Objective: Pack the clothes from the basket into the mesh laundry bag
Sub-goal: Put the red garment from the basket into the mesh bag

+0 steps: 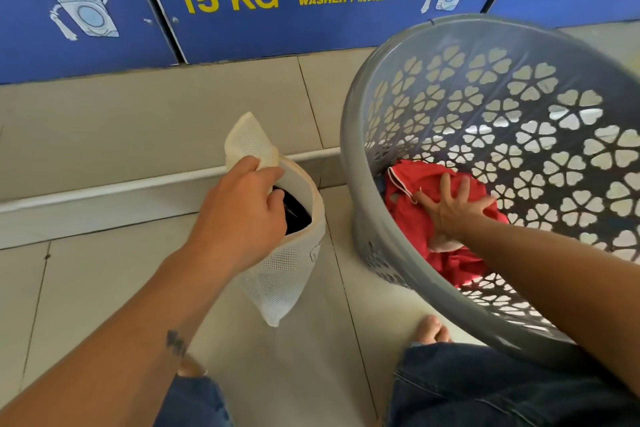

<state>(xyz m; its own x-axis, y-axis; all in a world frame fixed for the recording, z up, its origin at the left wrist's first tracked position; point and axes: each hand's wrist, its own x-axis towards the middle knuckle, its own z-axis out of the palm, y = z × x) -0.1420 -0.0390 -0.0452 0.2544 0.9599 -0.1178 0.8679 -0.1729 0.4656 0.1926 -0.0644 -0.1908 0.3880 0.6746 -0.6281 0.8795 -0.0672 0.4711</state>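
A white mesh laundry bag [287,274] hangs upright above the tiled floor, its mouth held open by my left hand [242,204], which pinches the rim. Dark clothing [294,215] shows inside the bag. To the right stands a grey plastic basket [491,107] with flower-shaped holes, tilted toward me. Red clothes [408,215] lie at its bottom. My right hand [450,208] reaches into the basket and rests flat on the red cloth with fingers spread; a pale item peeks out under the wrist.
Blue washer fronts [242,0] marked 15 KG and 20 KG line the back, above a raised tiled step [138,135]. My knees in blue jeans [485,388] and bare toes [433,329] are at the bottom, next to the basket.
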